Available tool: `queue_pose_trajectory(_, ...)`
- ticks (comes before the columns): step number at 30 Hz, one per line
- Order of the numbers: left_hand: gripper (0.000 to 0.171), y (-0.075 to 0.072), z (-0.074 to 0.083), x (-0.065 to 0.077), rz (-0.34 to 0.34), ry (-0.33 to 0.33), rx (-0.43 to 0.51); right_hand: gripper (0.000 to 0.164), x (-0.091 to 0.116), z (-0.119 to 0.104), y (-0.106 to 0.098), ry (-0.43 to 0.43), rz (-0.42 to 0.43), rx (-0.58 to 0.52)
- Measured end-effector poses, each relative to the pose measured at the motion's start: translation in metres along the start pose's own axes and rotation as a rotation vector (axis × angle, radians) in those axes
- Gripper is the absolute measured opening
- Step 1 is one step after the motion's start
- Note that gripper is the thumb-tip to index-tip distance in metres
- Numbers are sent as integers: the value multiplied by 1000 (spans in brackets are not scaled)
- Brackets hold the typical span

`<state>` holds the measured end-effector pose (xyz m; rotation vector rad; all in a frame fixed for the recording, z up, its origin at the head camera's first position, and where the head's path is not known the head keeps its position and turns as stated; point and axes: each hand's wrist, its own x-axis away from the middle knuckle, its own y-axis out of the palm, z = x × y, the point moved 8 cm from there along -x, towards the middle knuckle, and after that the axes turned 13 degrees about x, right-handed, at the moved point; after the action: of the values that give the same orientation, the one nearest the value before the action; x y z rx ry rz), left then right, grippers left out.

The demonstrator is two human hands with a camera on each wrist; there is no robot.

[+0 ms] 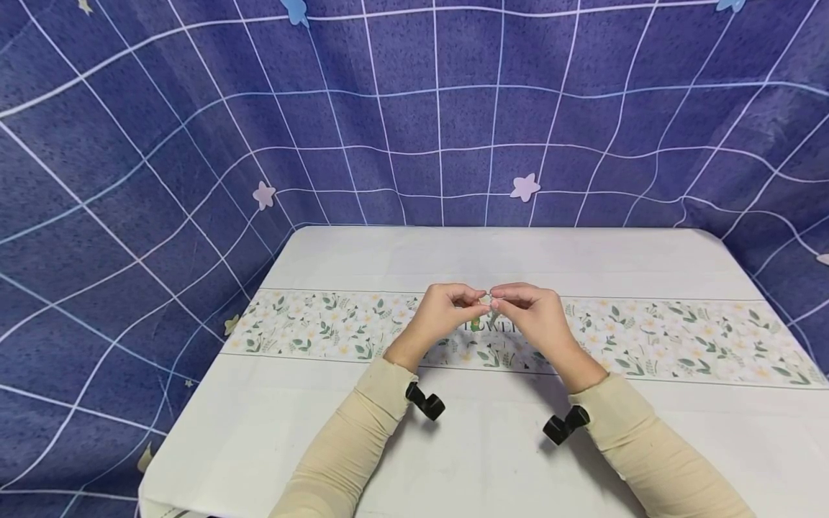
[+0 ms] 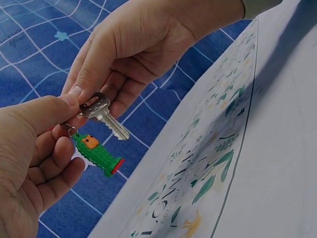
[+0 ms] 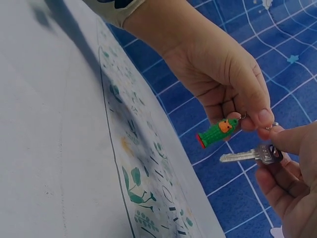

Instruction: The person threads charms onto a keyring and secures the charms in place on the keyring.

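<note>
Both hands meet fingertip to fingertip above the table. My left hand (image 1: 447, 311) pinches the small metal ring and chain of a keychain, whose green corn-shaped charm (image 2: 99, 154) with an orange face and red base dangles below the fingers. The charm (image 3: 218, 131) shows in the right wrist view too. With thumb and fingers, my right hand (image 1: 534, 316) pinches a silver key (image 3: 252, 154) at its head, by the ring. The key's toothed blade (image 2: 115, 125) sticks out free beside the charm. Fingertips hide most of the ring.
Beneath the hands lies a white tablecloth (image 1: 453, 417) with a flower-printed band (image 1: 337, 324) and lettering. A blue curtain (image 1: 401, 122) with a white grid and stars hangs behind and to the sides. Each sleeved wrist wears a black mount (image 1: 425, 401).
</note>
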<state>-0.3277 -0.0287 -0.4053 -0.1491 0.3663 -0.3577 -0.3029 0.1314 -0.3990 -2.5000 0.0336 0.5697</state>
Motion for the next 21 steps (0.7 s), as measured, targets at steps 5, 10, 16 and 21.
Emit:
queue_pose_trajectory(5, 20, 0, -2, 0, 4, -27, 6, 13, 1, -6, -2, -42, 38, 55)
queue_pose_trajectory(10, 20, 0, -3, -1, 8, -36, 12, 15, 2, -11, -3, -80, 62, 90)
queue_pose_trajectory(16, 18, 0, -6, -1, 14, -46, 56, 15, 2, -11, -4, -64, 65, 71)
queue_pose_trajectory(21, 18, 1, -7, -1, 13, -62, 104, 15, 1, -11, -5, -58, 68, 60)
